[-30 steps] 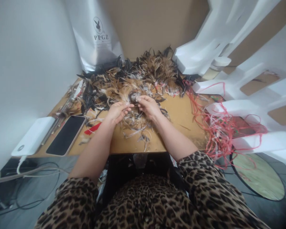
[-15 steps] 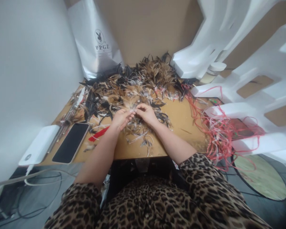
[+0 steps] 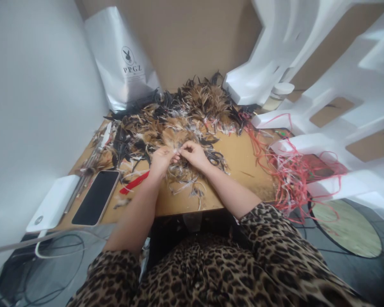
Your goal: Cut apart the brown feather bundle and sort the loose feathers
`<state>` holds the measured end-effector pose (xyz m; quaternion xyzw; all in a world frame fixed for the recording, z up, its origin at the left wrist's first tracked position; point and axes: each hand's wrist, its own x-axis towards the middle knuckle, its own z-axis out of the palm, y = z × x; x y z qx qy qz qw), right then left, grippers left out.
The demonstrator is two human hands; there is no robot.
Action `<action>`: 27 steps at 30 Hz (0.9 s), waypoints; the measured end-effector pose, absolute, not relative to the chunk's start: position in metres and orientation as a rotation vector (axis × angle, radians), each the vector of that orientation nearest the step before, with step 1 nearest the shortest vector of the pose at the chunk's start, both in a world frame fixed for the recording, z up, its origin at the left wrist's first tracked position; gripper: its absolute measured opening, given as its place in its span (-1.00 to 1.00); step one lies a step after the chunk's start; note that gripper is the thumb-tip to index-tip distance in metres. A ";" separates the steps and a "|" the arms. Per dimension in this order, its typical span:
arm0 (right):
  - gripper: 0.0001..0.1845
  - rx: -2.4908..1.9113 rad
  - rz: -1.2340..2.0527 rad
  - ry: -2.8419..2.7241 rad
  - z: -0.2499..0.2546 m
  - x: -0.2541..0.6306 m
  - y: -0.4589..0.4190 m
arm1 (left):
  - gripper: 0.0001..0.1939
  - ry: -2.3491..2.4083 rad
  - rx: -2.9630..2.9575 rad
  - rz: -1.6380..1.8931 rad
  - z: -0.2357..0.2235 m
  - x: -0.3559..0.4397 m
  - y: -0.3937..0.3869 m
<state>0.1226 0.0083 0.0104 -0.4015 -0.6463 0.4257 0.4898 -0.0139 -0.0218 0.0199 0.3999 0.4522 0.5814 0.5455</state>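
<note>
- A wooden table point(image 3: 240, 162) spans the view, its near edge at the person's waist.
- Across its back and middle lies a large pile of brown and black feathers point(image 3: 208, 102).
- On the right, a tangle of red string point(image 3: 291, 183) spills over white plastic.
- On the left, a dark-screened phone point(image 3: 96, 197) lies flat.
- The left hand point(image 3: 161, 161), just in front of the pile, pinches what looks like the base of a tan feather tuft point(image 3: 173, 139), which fans out away from the person.
- The right hand point(image 3: 195, 156) has thumb and forefinger closed at that base; whether they grip anything is unclear.
- Smallest, the change: fingertips slightly apart a second ago now meet, so both hands seem to work one spot.
</note>
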 end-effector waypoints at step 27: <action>-0.62 -0.960 1.266 -1.693 0.050 0.170 0.013 | -0.77 1.026 0.900 1.376 0.024 -0.025 -0.020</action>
